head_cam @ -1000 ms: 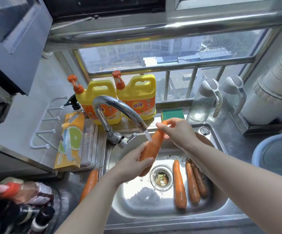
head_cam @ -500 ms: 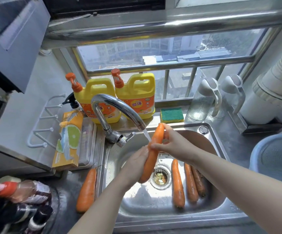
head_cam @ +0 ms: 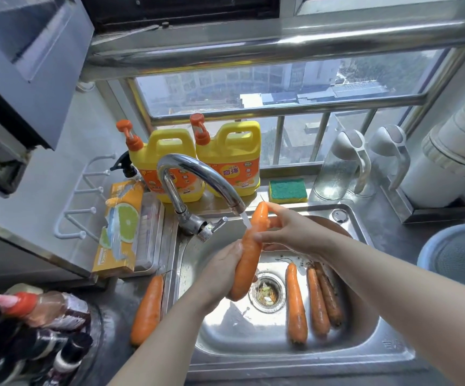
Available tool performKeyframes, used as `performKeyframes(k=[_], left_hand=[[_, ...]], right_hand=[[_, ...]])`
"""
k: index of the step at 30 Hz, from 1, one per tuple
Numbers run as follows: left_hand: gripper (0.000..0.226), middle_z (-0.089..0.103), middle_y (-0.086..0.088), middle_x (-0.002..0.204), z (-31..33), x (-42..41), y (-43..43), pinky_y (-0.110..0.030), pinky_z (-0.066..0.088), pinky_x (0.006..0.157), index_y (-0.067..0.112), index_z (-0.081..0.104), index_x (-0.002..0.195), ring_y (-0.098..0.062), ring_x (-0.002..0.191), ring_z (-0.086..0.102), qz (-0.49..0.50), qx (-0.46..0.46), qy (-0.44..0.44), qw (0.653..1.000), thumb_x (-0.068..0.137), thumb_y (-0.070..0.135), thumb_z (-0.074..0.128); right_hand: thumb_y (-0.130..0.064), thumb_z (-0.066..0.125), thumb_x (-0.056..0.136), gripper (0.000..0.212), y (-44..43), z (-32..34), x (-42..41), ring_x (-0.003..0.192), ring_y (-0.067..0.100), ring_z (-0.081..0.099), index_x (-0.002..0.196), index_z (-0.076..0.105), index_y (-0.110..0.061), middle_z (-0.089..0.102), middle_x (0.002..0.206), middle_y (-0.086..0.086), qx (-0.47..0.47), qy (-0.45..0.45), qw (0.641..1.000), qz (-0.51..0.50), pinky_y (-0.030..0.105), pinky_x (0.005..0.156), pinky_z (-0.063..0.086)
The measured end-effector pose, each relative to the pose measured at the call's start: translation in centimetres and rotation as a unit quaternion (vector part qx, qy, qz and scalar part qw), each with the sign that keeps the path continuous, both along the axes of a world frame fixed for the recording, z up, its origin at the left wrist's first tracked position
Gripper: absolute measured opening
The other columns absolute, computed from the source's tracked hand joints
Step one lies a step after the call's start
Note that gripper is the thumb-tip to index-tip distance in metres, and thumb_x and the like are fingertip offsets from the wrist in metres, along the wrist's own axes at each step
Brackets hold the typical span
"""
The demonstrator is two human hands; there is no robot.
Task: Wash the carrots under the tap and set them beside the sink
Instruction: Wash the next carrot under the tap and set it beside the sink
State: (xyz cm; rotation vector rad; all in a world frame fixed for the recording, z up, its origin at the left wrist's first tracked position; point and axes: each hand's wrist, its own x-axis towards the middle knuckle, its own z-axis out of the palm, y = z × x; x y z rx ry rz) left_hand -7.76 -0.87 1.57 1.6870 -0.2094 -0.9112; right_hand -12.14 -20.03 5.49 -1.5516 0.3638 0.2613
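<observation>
I hold one orange carrot [head_cam: 249,252] tilted under the running tap [head_cam: 197,179], over the steel sink [head_cam: 337,355]. My left hand [head_cam: 221,270] grips its thick lower end from the left. My right hand [head_cam: 287,232] holds its thin upper part, fingers curled around it. Water from the spout hits the carrot near its top. Three more carrots [head_cam: 296,302] lie side by side in the sink basin, right of the drain [head_cam: 267,295]. Another carrot [head_cam: 147,310] lies on the counter just left of the sink.
Two yellow detergent jugs [head_cam: 228,160] and a green sponge [head_cam: 288,190] stand behind the sink. A tray with a boxed pack [head_cam: 119,227] sits at the left, bottles [head_cam: 39,330] at the lower left, glass jugs [head_cam: 342,165] and a blue basin [head_cam: 457,252] at the right.
My right hand slid down from the carrot's tip to its upper part and back up a little. The carrot stays under the stream, and the view shifted slightly.
</observation>
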Motion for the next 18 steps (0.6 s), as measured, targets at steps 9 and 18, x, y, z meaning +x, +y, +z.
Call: performKeyframes(k=[9, 18], left_hand=[[0.036, 0.075, 0.009, 0.093, 0.6, -1.4, 0.1, -0.030, 0.055, 0.066, 0.033, 0.061, 0.127, -0.022, 0.082, 0.075, -0.019, -0.016, 0.007, 1.000, 0.103, 0.052, 0.041], [0.050, 0.065, 0.010, 0.099, 0.0, -2.3, 1.2, -0.029, 0.052, 0.068, 0.035, 0.046, 0.132, -0.011, 0.079, 0.066, -0.113, 0.133, -0.141, 0.975, 0.089, 0.049, 0.069]], right_hand=[[-0.021, 0.089, 0.075, 0.078, 0.9, -0.9, -0.7, 0.091, 0.019, 0.070, 0.138, 0.043, -0.027, 0.070, 0.107, 0.007, -0.126, -0.033, 0.991, 0.001, 0.038, 0.086, 0.060], [-0.031, 0.076, 0.089, 0.026, 2.1, -2.9, -0.6, 0.082, 0.024, 0.075, 0.108, 0.059, -0.026, 0.077, 0.089, 0.005, -0.139, -0.039, 0.989, -0.040, 0.050, 0.086, 0.059]])
